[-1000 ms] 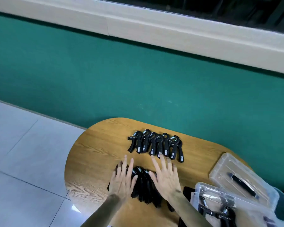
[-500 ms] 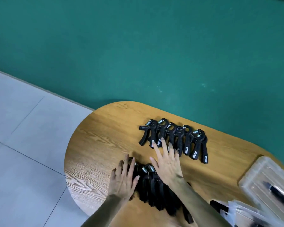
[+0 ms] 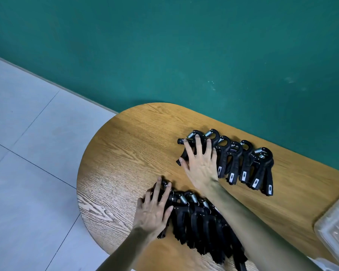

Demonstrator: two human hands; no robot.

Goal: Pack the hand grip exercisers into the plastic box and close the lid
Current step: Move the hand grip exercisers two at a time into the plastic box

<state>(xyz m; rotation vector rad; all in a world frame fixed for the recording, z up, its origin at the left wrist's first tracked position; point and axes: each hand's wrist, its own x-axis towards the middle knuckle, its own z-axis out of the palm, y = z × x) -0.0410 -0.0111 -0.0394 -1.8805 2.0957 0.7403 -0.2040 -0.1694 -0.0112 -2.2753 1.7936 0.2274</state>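
Two rows of several black hand grip exercisers with steel springs lie on the wooden table (image 3: 125,153). The far row (image 3: 243,165) runs from the middle to the right. My right hand (image 3: 200,163) lies flat with spread fingers on the far row's left end. The near row (image 3: 200,222) lies at the front, partly hidden under my right forearm. My left hand (image 3: 153,210) rests with straight fingers on the near row's left end. The clear plastic box (image 3: 335,229) shows only as a corner at the right edge.
The table's rounded left end hangs over a grey tiled floor (image 3: 27,153). A green wall (image 3: 164,45) runs behind the table. Bare wood lies left of both rows.
My right hand has moved from the near row forward onto the far row's left end. My left hand stayed on the near row. The view tilted down and left, and the box slid mostly out of view.
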